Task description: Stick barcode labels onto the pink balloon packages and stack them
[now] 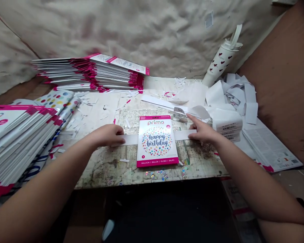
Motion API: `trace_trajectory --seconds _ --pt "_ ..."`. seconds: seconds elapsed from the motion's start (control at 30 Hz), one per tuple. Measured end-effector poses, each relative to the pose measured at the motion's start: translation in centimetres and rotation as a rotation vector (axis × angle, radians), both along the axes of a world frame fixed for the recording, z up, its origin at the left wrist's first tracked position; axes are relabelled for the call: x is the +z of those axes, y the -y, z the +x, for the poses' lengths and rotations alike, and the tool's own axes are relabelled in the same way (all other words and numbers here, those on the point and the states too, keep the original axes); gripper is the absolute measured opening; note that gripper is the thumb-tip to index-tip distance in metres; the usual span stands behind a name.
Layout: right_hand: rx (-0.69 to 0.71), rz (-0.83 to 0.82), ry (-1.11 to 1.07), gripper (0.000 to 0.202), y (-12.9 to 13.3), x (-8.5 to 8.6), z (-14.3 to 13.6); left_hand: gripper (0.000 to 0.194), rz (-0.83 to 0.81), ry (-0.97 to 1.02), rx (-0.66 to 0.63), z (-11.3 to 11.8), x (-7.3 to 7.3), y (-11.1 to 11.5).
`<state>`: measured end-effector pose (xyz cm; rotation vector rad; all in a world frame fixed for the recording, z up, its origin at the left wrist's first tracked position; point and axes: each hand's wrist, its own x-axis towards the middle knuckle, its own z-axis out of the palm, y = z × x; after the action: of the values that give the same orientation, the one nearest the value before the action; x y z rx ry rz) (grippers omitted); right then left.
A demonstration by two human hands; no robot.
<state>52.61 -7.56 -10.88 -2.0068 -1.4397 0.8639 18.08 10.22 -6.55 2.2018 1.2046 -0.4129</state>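
A pink and white balloon packet [157, 141] reading "happy birthday" lies face up near the table's front edge. A white paper strip [131, 139] passes beneath it and sticks out on both sides. My left hand [110, 135] is closed on the strip's left end. On the right, my right hand [201, 130] pinches the other end between thumb and fingers, its index finger stretched toward a long white strip [164, 104] behind the packet.
Stacked packets [111, 76] stand at the back left, with another pile [17, 135] at the left. A roll of labels [228, 125], crumpled paper strips [243, 94] and a white tumbler with hearts [221, 60] are on the right. Paper scraps and confetti [162, 174] dot the table.
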Motion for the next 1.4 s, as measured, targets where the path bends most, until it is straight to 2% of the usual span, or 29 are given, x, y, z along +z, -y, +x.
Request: trace_trajectory --seconds 0.1,0.17,0.27,0.33,0.47,0.57,0.7,0.9,1.0,1.13,1.23,1.4 --pt "-0.071 0.009 -0.031 0.092 0.2 1.2 0.0 0.026 -0.255 0.171 0.183 -1.6 0.0 -0.4" --pt "-0.116 0.054 -0.013 0.086 0.3 2.4 -0.9 0.028 -0.398 0.329 0.315 -1.9 0.1 -0.2" --pt "-0.111 0.163 0.086 0.08 0.1 4.2 -4.2 0.023 -0.52 0.509 0.444 -0.2 0.4 0.8" --pt "-0.059 0.244 0.215 0.079 -0.6 4.6 -7.4 0.019 -0.576 0.568 0.452 2.0 0.5 1.8" --pt "0.052 0.308 0.467 0.079 -2.3 3.0 -13.1 0.018 -0.59 0.567 0.397 6.3 0.1 3.6" --pt "0.098 0.253 0.489 0.08 -2.0 1.2 -15.1 0.019 -0.586 0.572 0.406 7.4 -0.6 4.2" --pt "0.238 0.213 0.36 0.092 -0.1 0.3 -15.6 0.016 -0.6 0.592 0.423 7.1 -1.1 4.3" --pt "0.342 0.151 0.296 0.09 0.6 1.0 -14.8 0.013 -0.47 0.475 0.373 8.0 -1.9 4.7" --pt "0.333 0.213 0.228 0.083 1.0 1.0 -13.1 0.015 -0.456 0.461 0.359 8.3 -2.2 4.7" --pt "0.376 0.255 0.258 0.081 1.7 -0.1 -11.2 0.011 -0.448 0.453 0.345 8.5 -2.1 4.5" --pt "0.424 0.24 0.266 0.083 1.6 -0.7 -10.9 0.01 -0.428 0.46 0.333 8.9 -2.0 4.3" --pt "0.423 0.227 0.301 0.083 1.3 -0.7 -11.3 0.009 -0.425 0.41 0.308 9.4 -2.2 4.4"
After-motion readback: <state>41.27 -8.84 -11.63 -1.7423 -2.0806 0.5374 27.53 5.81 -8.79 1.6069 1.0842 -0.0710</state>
